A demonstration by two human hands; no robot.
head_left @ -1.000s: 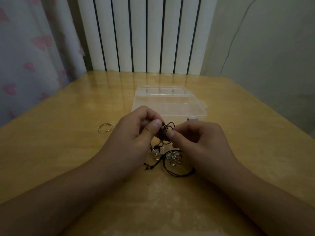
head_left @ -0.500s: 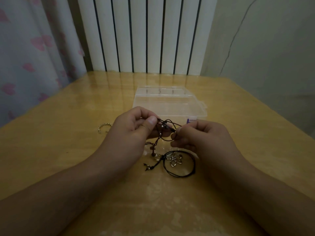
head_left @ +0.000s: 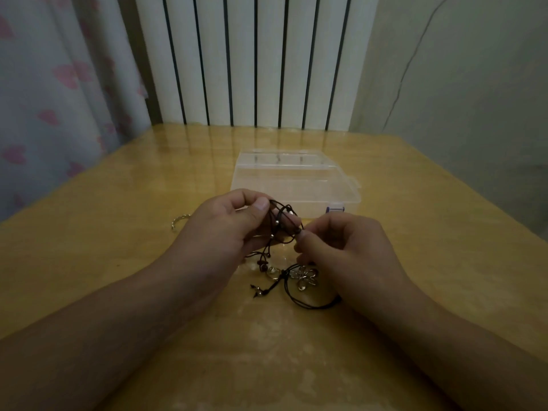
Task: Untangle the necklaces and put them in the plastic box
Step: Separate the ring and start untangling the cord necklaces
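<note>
The wooden desk [head_left: 89, 262] runs back to a white ribbed radiator [head_left: 252, 60] along its far edge, with a heart-print curtain [head_left: 44, 99] beyond the left edge and a plain wall [head_left: 459, 84] past the right. Bare surface lies open to both sides of the arms and along the near edge. The clear plastic box [head_left: 296, 179] sits shut near the middle of the desk, toward the far edge; its contents cannot be made out. Just in front of it, the left hand [head_left: 225, 229] pinches the tangled black-cord necklaces [head_left: 284, 229] between thumb and fingers, while the right hand [head_left: 344, 250] pinches a cord at the tangle's right side. Loose loops and a silver flower pendant [head_left: 304, 275] rest on the desk below. A small metal ring [head_left: 179, 221] lies left of the hands.
</note>
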